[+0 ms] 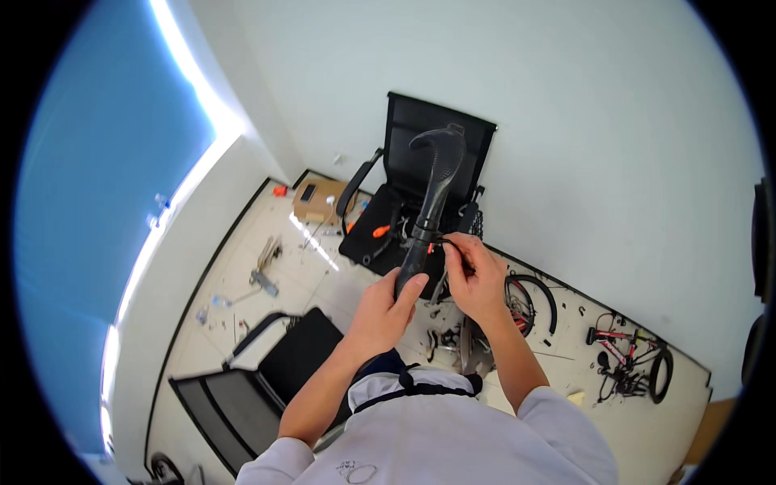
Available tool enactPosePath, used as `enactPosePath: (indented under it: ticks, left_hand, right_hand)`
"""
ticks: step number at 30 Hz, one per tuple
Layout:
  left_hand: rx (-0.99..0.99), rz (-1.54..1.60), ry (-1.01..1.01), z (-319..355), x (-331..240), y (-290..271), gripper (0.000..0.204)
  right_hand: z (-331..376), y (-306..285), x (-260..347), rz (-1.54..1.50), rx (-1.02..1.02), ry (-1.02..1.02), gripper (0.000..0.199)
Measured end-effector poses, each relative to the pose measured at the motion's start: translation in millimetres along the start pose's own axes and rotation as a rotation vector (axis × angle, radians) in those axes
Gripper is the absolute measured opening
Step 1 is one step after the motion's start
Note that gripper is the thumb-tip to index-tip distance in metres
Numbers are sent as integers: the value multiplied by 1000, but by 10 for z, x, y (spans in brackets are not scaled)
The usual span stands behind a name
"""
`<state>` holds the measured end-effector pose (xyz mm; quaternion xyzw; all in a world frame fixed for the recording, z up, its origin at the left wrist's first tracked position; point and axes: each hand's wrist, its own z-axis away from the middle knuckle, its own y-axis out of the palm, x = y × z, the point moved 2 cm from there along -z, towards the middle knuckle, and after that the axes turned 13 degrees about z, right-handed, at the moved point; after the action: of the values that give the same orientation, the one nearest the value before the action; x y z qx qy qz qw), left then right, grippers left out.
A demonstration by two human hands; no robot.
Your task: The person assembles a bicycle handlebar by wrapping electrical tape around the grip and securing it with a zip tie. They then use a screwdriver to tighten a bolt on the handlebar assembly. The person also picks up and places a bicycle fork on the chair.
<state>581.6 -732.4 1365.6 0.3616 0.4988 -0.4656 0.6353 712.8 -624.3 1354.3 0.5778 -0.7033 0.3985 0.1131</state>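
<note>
My left hand (383, 311) is wrapped round the lower end of a long black piece (439, 174), which has a narrow grip-like shaft and a broad, hooked far end. It stands tilted up in front of me, and I cannot tell its exact kind. About the middle of the shaft sits a black collar or band (424, 229). Beside this band, my right hand (477, 277) pinches a thin black strap (449, 242) between thumb and fingers. Beyond the piece is a black mesh office chair (402, 121), with an orange-handled tool (381, 231) and other small parts on its seat.
A second black chair (301, 356) stands at my left. Loose tools and parts lie on the floor, with a cardboard box (322, 202) by the wall. To the right are a bicycle wheel (529, 315) and a red and black bicycle frame (616, 347) with a wheel.
</note>
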Motion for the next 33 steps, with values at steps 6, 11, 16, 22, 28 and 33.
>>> enactPosePath:
  ticks: [6, 11, 16, 22, 28, 33]
  left_hand:
    - [227, -53, 74, -1895, -765, -1458, 41]
    - [349, -53, -32, -2732, -1015, -2109, 39]
    - [425, -108, -20, -3421, -1070, -2351, 39]
    - [434, -134, -15, -3635, -1031, -2232, 39]
    - [454, -150, 44, -3309, -907, -1899, 36]
    - [418, -91, -96, -3207, -678, -1530, 38]
  right_hand:
    - [-1565, 1454, -122, 161, -87, 65, 14]
    - [-2120, 2225, -231, 184, -138, 165, 15]
    - [-2445, 2606, -514, 377, -222, 151, 15]
    - [-2474, 2601, -688, 499, -138, 109, 15]
    - [-2211, 2255, -657, 565, -141, 66, 15]
    - [-1900, 1988, -895, 555, -93, 91, 18]
